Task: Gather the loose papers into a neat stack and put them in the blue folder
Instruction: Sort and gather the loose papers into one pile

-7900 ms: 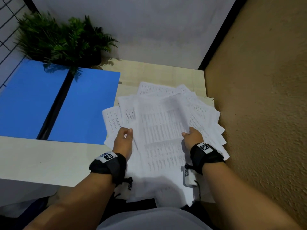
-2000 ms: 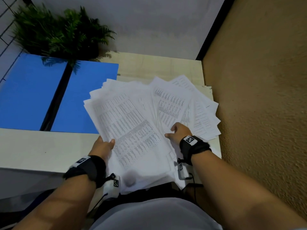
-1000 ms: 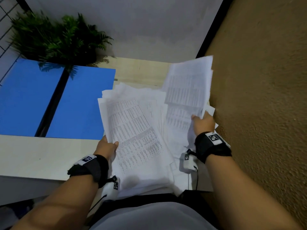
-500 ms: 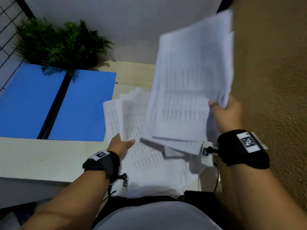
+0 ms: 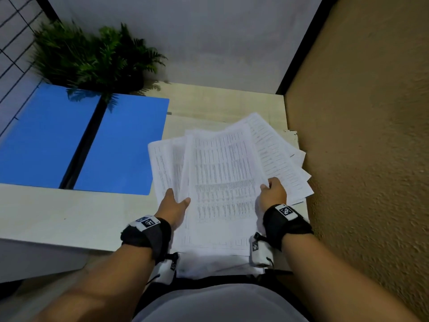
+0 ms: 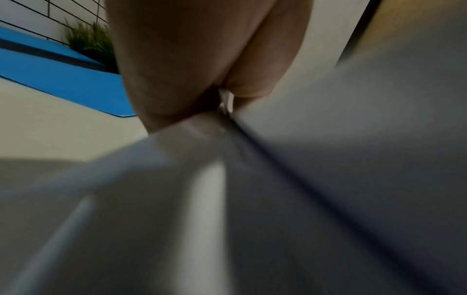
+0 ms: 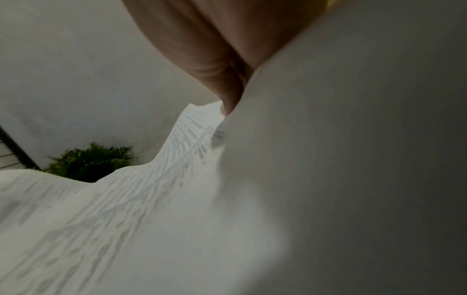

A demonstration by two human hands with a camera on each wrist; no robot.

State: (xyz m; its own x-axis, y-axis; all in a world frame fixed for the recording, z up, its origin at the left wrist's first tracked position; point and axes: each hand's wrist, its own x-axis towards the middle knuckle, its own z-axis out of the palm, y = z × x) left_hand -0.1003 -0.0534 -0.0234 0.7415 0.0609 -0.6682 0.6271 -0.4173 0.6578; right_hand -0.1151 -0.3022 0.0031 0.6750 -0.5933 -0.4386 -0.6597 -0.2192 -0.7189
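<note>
A fanned pile of printed white papers [image 5: 222, 173] lies at the right end of the table, its near end hanging over the front edge. My left hand [image 5: 180, 199] holds the pile's left edge, thumb on top. My right hand [image 5: 269, 185] grips the right edge of the top bundle. In the left wrist view, sheets [image 6: 328, 159] run between thumb and palm of my left hand [image 6: 222, 93]. The right wrist view shows my right hand [image 7: 227, 95] pinching paper [image 7: 151, 199]. The blue folder [image 5: 125, 145] lies open and flat just left of the pile.
A green fern [image 5: 92, 59] stands at the back left, overhanging the folder. A brown textured wall [image 5: 359, 159] runs close along the right of the pale table [image 5: 69, 217]. A grey wall closes the back.
My right hand has brought its raised bundle down from the air onto the pile. My left hand has shifted right and now holds the pile's left edge.
</note>
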